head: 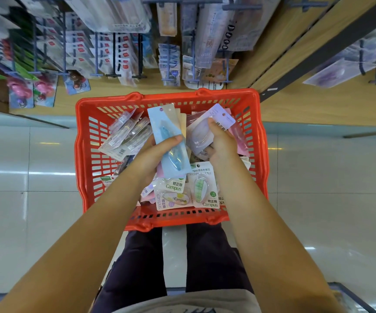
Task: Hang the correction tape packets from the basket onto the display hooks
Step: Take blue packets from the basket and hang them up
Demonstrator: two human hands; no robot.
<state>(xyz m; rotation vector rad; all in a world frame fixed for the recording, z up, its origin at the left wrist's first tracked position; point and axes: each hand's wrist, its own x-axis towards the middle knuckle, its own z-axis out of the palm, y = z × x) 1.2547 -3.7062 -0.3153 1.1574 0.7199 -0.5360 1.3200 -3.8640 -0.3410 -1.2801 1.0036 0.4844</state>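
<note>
Risk of a drop: You hold 1 packet in each hand, so you have no free hand. If you reach for a hook like this, 1 packet could slip and fall to the floor or back into the pile.
Risk at the hook: The hang hole at the top of each card is small. If the card tilts, I think the hook tip could miss the hole and bend the card.
Risk of a mix-up: The display hooks are already full of look-alike cards, so a packet could go on the wrong one.
Left hand: It is curled round the long blue packet, thumb on the front, fingers behind. The packet points up and away from you.
Right hand: It pinches the lilac packet by its side, thumb on top.
Arms: Both reach forward and down over the red basket.
Where the packets are: 2 are in your hands, lifted just above the pile. Many more lie jumbled in the basket, below the hooks.
</note>
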